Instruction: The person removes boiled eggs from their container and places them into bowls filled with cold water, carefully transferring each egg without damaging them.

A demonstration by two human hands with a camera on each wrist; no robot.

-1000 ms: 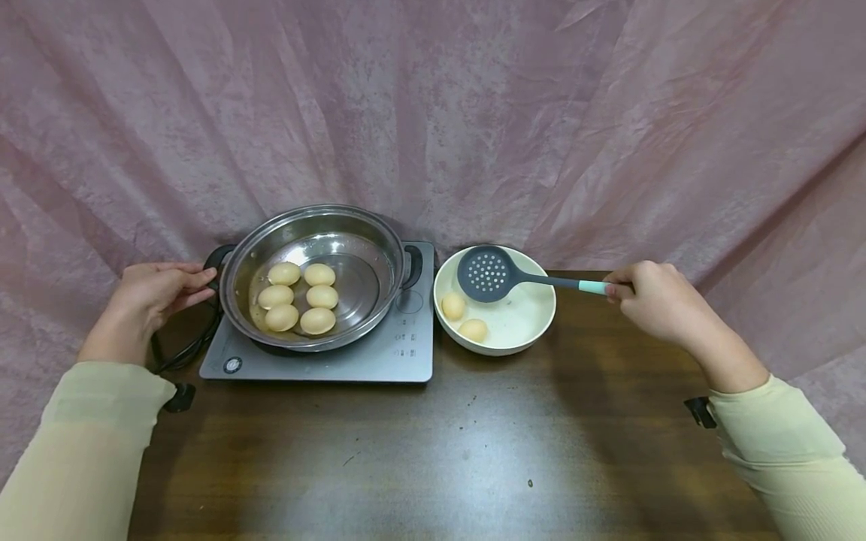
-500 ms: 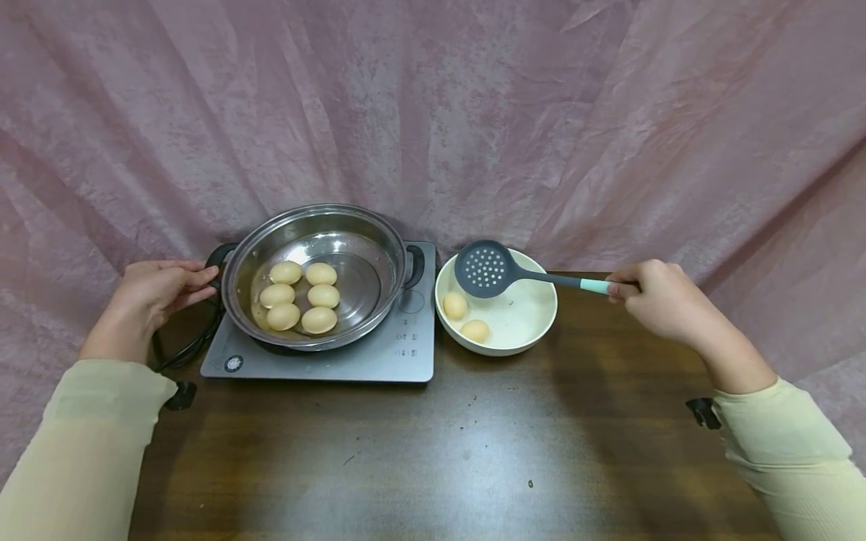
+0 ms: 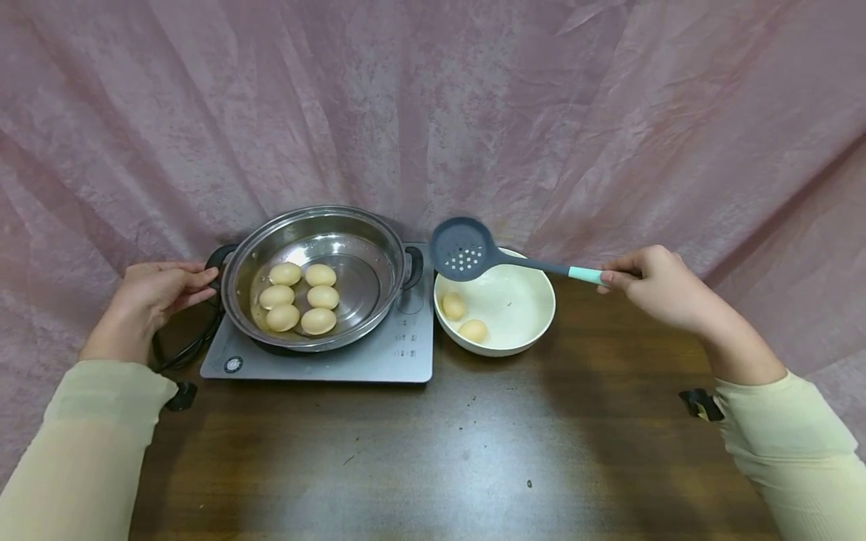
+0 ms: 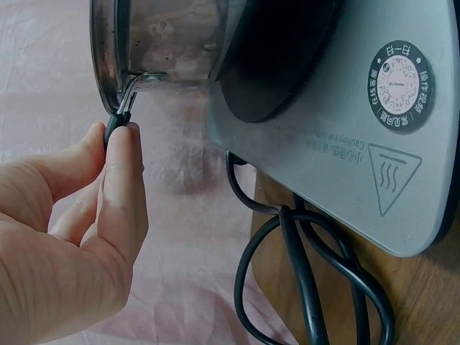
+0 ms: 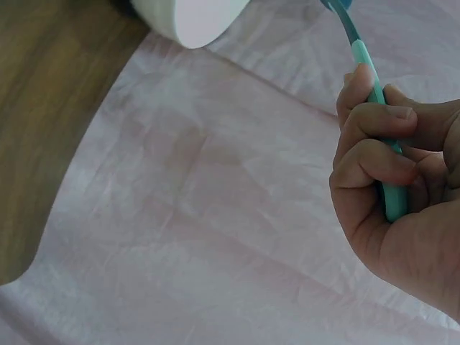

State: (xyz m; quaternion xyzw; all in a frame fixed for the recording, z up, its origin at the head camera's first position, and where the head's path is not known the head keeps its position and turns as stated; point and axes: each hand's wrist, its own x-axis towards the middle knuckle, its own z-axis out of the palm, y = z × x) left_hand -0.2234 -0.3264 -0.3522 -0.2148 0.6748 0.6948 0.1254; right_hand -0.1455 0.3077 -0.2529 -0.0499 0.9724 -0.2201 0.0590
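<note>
My left hand (image 3: 158,293) pinches the black left handle (image 4: 115,129) of a steel pot (image 3: 365,330) between thumb and fingers. Several peeled-looking, pale yellow eggs (image 3: 283,317) lie in shallow liquid in the pot's left half. My right hand (image 3: 666,289) has its fingers curled round the mint-green handle (image 5: 366,65) of a grey slotted skimmer (image 3: 463,248). The skimmer's head hangs above the left rim of a white bowl (image 3: 521,300), with nothing on it. Two eggs (image 3: 472,330) rest in the left part of that bowl.
Under the pot is a silver induction cooker (image 3: 318,370), with a black power cord (image 4: 305,280) looped at its left. The bowl stands just right of the cooker on a brown wooden table (image 3: 433,451). A pink curtain (image 3: 433,113) hangs right behind everything.
The skimmer has risen and moved left, from over the bowl to its left rim, its head tilting. My right hand rises slightly with it. The left hand and pot keep their place.
</note>
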